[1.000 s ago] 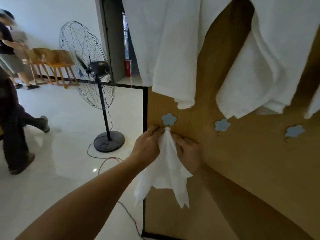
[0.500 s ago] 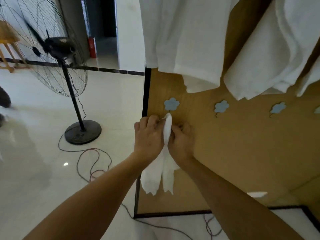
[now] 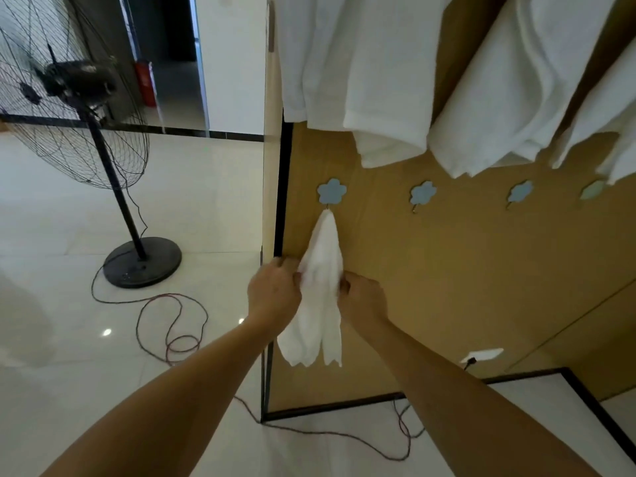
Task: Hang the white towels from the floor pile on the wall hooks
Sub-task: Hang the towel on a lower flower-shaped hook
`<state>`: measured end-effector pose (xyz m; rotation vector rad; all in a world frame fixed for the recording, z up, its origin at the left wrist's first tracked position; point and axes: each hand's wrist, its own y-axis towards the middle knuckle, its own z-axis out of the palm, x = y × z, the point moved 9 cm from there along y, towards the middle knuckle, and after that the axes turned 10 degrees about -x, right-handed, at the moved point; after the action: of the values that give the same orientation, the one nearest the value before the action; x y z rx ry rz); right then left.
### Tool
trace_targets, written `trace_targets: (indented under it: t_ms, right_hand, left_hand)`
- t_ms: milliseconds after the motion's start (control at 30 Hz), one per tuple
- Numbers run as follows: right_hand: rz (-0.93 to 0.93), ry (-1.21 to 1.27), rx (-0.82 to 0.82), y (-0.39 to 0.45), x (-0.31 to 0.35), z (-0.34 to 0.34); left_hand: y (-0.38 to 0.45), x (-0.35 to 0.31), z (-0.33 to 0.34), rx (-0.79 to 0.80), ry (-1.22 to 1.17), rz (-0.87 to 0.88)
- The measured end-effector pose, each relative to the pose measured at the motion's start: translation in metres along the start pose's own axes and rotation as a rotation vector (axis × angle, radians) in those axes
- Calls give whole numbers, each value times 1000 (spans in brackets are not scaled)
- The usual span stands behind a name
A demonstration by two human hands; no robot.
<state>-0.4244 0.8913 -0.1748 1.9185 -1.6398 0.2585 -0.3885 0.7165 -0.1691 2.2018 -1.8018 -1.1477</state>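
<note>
Both hands, left hand (image 3: 273, 293) and right hand (image 3: 363, 297), pinch the small white towel (image 3: 321, 290) hanging between them from the leftmost flower hook (image 3: 331, 191).

I see a small white towel (image 3: 321, 270) of soft, matt, lightly napped cloth; the larger white towels (image 3: 385, 74) above me look thicker, likewise matt cloth. The wall panel (image 3: 464, 270) appears as smooth matt board in a wood-brown tone, edged with dark trim. The flower-shaped hooks (image 3: 331, 191) have flat pale-blue faces, matt. The floor (image 3: 69, 339) is glossy pale tile, mirroring light. The fan (image 3: 72, 98) shows dark wire mesh and a matt black base.
</note>
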Motion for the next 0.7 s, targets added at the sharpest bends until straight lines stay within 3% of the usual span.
trace_targets:
  t_ms: [133,267,467,700]
  right_hand:
    - [8,-36,27,-8,-16,-17]
    - [-1,-55,-6,-22,-34,-55]
    - [9,-247,-58,-82,-124,-148]
    - [334,-396,-110,-237,-313,-299]
  left_hand:
    - [9,-34,-34,-169,96,115]
    - [-7,-101,-34,-171,74,299]
    - [-72,-219,26,204,90,433]
    - [-232,-416,84,489,-26,704]
